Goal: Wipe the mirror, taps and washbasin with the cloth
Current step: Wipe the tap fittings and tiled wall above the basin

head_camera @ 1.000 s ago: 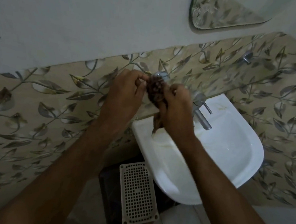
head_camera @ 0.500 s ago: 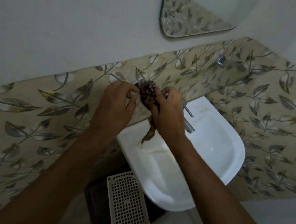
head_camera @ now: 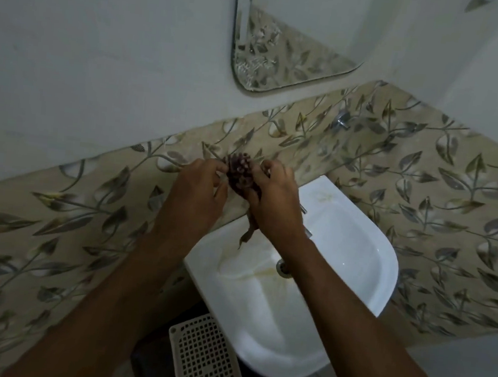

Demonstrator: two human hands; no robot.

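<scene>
A dark, bunched-up cloth (head_camera: 239, 176) is held between the two hands, up over the back edge of the washbasin (head_camera: 356, 259). The cloth is gripped by the right hand (head_camera: 276, 203), with the fingers curled round its right side. A thin tail of the cloth hangs down under that hand, over the bowl. The left side of the cloth is pinched by the left hand (head_camera: 195, 192), with the fingertips bent in toward it. The two hands are close together, with only the cloth between them.

Most of the tap (head_camera: 305, 221) is hidden behind the right hand; only a small bit of metal can be seen just to the right of the wrist. The drain hole (head_camera: 283, 267) is seen below the right wrist, inside the bowl. Some yellowish marks are seen in the bowl near the drain and on the flat top corner of the washbasin, to the right of the right hand.

The mirror (head_camera: 286, 40) is hung on the pale wall, well above the hands and a little to the right. Leaf-pattern tiles (head_camera: 56, 215) are spread behind and to both sides of the hands. A small metal fitting (head_camera: 342, 121) is fixed on the tiles, up and to the right of the right hand. A pale basket (head_camera: 203, 360) full of little holes is seen below the two arms, next to the front of the washbasin
</scene>
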